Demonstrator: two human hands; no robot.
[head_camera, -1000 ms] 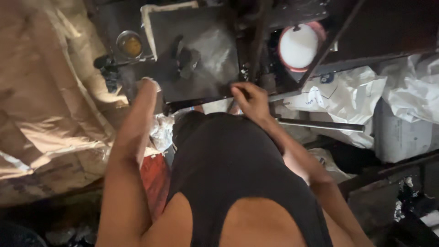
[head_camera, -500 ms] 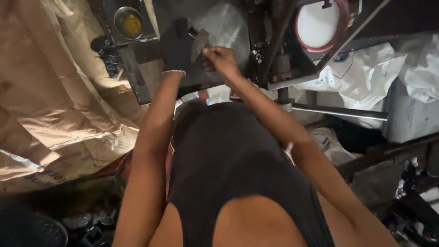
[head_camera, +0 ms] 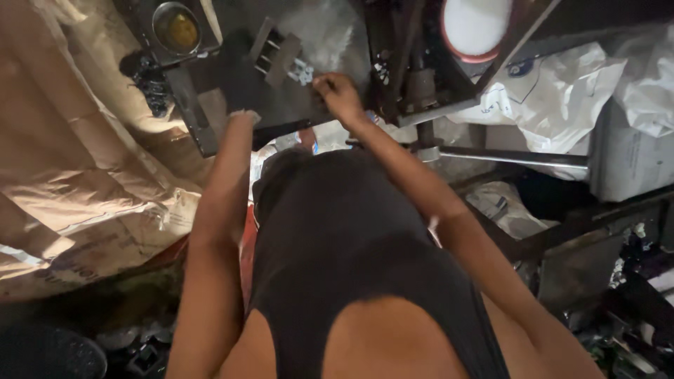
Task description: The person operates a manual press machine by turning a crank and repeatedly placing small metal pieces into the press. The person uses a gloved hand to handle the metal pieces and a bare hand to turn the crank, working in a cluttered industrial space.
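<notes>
Dim cluttered workshop, dark metal worktable [head_camera: 232, 84], right hand [head_camera: 337, 95] seemingly pinching small metal parts [head_camera: 302, 70], left hand [head_camera: 239, 98] gloved, grip unclear

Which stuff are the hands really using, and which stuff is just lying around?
Being used:
right hand pinching small shiny metal pieces
left hand, dark-gloved, on the dark metal worktop

Just lying around:
small tin of yellow stuff
white round lid
white crumpled bags
</notes>
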